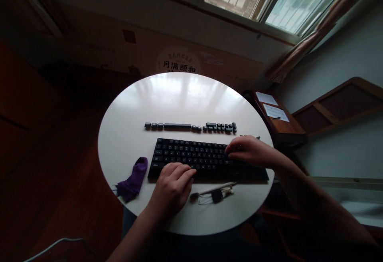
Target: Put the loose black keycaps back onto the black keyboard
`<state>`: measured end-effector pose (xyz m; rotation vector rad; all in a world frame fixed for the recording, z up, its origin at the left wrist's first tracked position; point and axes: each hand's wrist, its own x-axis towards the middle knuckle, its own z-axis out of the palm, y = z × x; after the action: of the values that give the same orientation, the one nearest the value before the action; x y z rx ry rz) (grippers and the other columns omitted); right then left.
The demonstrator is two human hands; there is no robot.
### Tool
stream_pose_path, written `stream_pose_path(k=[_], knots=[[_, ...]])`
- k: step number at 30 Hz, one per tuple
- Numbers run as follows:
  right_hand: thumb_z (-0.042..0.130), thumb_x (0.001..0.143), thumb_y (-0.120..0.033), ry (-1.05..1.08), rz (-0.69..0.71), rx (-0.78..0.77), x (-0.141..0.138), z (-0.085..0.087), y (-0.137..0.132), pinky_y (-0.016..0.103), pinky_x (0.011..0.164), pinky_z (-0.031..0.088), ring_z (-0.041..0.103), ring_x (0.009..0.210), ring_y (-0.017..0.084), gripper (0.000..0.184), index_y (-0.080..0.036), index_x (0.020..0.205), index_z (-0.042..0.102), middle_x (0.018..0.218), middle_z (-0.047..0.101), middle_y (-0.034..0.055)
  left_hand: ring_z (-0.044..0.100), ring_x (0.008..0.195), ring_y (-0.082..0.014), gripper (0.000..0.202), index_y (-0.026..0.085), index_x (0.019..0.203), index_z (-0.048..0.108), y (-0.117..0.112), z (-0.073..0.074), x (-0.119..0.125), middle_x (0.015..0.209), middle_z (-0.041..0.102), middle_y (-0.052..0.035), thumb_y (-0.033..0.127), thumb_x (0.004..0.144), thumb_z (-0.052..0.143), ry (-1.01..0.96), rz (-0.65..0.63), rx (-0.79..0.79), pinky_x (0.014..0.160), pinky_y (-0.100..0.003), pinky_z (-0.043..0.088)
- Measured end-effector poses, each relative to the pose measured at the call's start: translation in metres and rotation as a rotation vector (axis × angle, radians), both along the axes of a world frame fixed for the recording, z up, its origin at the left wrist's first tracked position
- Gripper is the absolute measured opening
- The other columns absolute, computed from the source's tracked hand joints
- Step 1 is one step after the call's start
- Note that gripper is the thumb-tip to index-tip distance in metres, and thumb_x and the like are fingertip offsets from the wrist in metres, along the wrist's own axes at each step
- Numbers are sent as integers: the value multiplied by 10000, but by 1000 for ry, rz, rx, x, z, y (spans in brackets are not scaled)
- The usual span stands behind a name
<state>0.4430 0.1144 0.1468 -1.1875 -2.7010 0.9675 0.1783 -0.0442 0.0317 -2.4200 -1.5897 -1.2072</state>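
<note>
A black keyboard [197, 156] lies across a round white table [125, 134]. My left hand [173, 186] rests on the keyboard's front edge with its fingers curled against the bottom row. My right hand [251, 152] lies over the right part of the keyboard, fingers bent down onto the keys; what they pinch, if anything, is hidden. A row of loose black keycaps [191, 126], among them a long space bar, is lined up behind the keyboard.
A purple cloth [133, 180] lies left of the keyboard. A wire keycap puller and a small brush [214, 193] lie at the table's front edge. A wooden side table with papers [273, 112] stands to the right, under a window.
</note>
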Motion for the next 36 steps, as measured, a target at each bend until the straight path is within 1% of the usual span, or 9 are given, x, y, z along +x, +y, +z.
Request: stream_pose_path(k=[4, 7, 10, 13, 18, 23, 29, 32, 36], knots=[[694, 884, -237, -63, -28, -82, 6, -30, -32, 249, 804, 523, 700, 889, 151, 138, -232, 985, 788, 987, 749, 11, 647, 998, -239, 221, 177, 1118, 708, 1, 0, 0, 1069, 741, -73, 145, 962, 555, 15, -2, 4, 957, -437, 492], [682, 892, -212, -71, -58, -32, 0, -48, -41, 262, 834, 515, 694, 923, 160, 145, -226, 994, 785, 1002, 746, 17, 650, 1005, -239, 219, 181, 1111, 714, 2, 1, 0, 1063, 743, -72, 150, 963, 556, 22, 0, 1, 961, -434, 495], [668, 912, -214, -81, -73, 57, -5, -55, -46, 275, 853, 510, 688, 942, 171, 153, -225, 1009, 786, 1013, 739, 29, 649, 988, -233, 220, 180, 1097, 722, 2, 2, 0, 1047, 743, -74, 158, 971, 543, 23, 9, 5, 946, -430, 503], [653, 921, -196, -95, -79, 128, -8, -55, -53, 268, 851, 511, 689, 938, 172, 171, -218, 1023, 788, 1013, 732, 41, 649, 980, -229, 221, 184, 1094, 725, 1, 3, 0, 1044, 741, -73, 162, 970, 544, 20, 5, 5, 939, -424, 505], [593, 960, -202, -191, -62, 234, -14, -51, -60, 247, 745, 489, 679, 850, 163, 210, -223, 1025, 792, 977, 719, 47, 641, 999, -234, 204, 185, 1096, 717, 1, 0, -1, 1055, 737, -65, 160, 969, 559, -2, -9, -4, 969, -429, 480], [605, 934, -176, -351, 34, 294, -26, -41, -53, 240, 638, 409, 651, 759, 155, 193, -217, 870, 782, 914, 713, 44, 635, 1003, -235, 195, 196, 1077, 720, 2, -1, -1, 1060, 735, -60, 157, 965, 566, -14, -18, -19, 967, -429, 471], [661, 845, -136, -528, 165, 325, -47, -27, -43, 269, 543, 317, 634, 666, 174, 152, -187, 735, 753, 818, 710, 69, 636, 980, -229, 190, 190, 1045, 725, 2, 3, -1, 1044, 734, -64, 155, 971, 553, -25, -17, 8, 938, -420, 481], [678, 843, -154, -508, 133, 330, -46, -29, -42, 276, 557, 343, 650, 686, 188, 149, -199, 731, 765, 817, 722, 67, 631, 980, -229, 187, 187, 1038, 724, 2, 3, -1, 1040, 734, -64, 152, 972, 553, -29, -17, 10, 928, -418, 485], [686, 882, -207, -402, 52, 282, -35, -36, -42, 276, 657, 432, 683, 791, 195, 125, -224, 836, 801, 905, 748, 48, 628, 972, -231, 185, 184, 1031, 725, 2, 3, -1, 1031, 733, -66, 154, 974, 552, -32, -22, 13, 910, -416, 487]])
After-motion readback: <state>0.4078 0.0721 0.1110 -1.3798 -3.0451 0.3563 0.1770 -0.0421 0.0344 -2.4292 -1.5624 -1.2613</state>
